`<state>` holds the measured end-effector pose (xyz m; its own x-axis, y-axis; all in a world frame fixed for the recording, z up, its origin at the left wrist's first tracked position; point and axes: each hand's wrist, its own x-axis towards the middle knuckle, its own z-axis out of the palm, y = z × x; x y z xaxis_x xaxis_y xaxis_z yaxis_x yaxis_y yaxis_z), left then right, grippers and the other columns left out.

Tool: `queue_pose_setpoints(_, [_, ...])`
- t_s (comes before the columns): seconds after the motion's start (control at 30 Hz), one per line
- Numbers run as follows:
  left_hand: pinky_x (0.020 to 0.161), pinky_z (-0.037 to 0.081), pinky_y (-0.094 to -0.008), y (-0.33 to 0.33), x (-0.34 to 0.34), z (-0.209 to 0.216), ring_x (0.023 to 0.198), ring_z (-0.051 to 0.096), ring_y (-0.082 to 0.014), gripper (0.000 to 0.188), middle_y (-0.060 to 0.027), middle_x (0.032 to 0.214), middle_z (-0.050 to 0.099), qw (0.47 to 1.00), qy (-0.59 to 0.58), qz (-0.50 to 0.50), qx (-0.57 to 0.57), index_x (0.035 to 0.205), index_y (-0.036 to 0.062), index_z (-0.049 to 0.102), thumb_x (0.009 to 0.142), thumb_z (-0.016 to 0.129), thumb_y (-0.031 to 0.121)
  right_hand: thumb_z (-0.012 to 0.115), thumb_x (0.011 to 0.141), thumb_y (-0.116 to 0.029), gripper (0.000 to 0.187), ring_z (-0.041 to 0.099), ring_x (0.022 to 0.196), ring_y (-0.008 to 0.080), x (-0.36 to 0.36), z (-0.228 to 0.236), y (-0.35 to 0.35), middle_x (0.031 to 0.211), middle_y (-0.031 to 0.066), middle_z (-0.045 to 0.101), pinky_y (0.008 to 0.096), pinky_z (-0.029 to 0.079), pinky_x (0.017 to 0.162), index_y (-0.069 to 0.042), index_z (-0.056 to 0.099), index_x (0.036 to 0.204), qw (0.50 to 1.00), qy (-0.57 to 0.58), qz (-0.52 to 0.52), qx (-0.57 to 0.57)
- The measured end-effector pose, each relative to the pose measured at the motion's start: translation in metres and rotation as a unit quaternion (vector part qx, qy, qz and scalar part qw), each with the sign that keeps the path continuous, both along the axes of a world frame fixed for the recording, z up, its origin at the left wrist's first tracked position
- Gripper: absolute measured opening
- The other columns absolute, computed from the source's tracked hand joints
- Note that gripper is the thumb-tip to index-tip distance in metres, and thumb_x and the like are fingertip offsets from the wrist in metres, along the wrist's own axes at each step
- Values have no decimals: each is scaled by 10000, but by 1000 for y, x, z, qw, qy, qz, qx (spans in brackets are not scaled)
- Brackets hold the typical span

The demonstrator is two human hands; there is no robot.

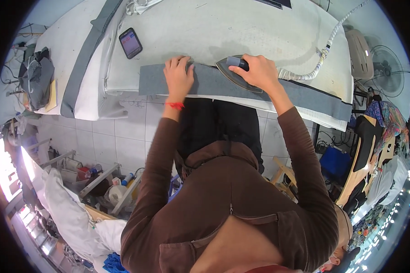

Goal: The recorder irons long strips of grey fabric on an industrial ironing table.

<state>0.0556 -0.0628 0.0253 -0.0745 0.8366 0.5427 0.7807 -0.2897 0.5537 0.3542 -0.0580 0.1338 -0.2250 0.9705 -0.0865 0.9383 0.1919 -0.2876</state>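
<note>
A long grey fabric strip [205,83] lies along the near edge of a white padded ironing table [187,38]. My right hand [260,72] is closed round the handle of an iron [236,76], whose soleplate rests on the strip with its tip toward the left. From the iron's back a wrapped hose [300,75] runs off to the upper right. My left hand [178,77] lies on the strip to the left of the iron, fingers stretched out and pressing the cloth. A dark layer shows along the strip's far edge.
A phone [130,43] lies on the table at the left. Beyond it another grey strip [84,63] hangs over the left edge. At the right stand a fan [383,68] and a blue box [335,160]. A cluttered rack [109,182] is at the lower left.
</note>
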Motion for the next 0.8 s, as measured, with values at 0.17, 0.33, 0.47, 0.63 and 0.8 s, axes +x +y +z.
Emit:
queue_pose_setpoints(0.17, [991,529,-490,38,-57,12,1143,657,-349,214,-50,1201,724,967,99,-198,-123,1116,129,769,923,861,121,698,997,-786,688,821,881,364,-12,3,3,867,138,829,499,631,752,-126,863,1102,1000,-10,15,-3])
queue_pose_setpoints(0.33, [937,576,-436,41,-70,24,1071,686,-312,231,-56,1109,726,928,159,-331,-69,1164,96,758,938,792,62,693,998,-787,700,820,890,364,-19,-1,3,862,138,823,499,630,756,-114,856,1095,1000,-11,13,-1])
queue_pose_setpoints(0.47, [949,611,-398,35,-83,21,1094,707,-265,247,-44,1128,709,892,279,-353,37,1183,91,751,938,721,97,695,993,-795,712,821,890,367,-27,-3,4,861,139,822,498,631,759,-107,852,1084,1000,-7,18,0])
queue_pose_setpoints(0.63, [1029,621,-407,39,-97,10,1183,716,-269,361,-66,1260,722,877,316,-360,49,1307,64,765,953,710,115,691,990,-802,720,821,885,373,-37,-2,5,873,143,825,501,634,765,-108,849,1097,1000,-10,24,2])
queue_pose_setpoints(0.8, [1033,621,-413,46,-102,9,1194,714,-279,370,-72,1252,722,872,296,-388,47,1306,52,771,947,706,110,750,969,-769,683,803,809,363,-44,-7,7,805,116,807,483,621,721,-100,847,1060,999,-5,23,33])
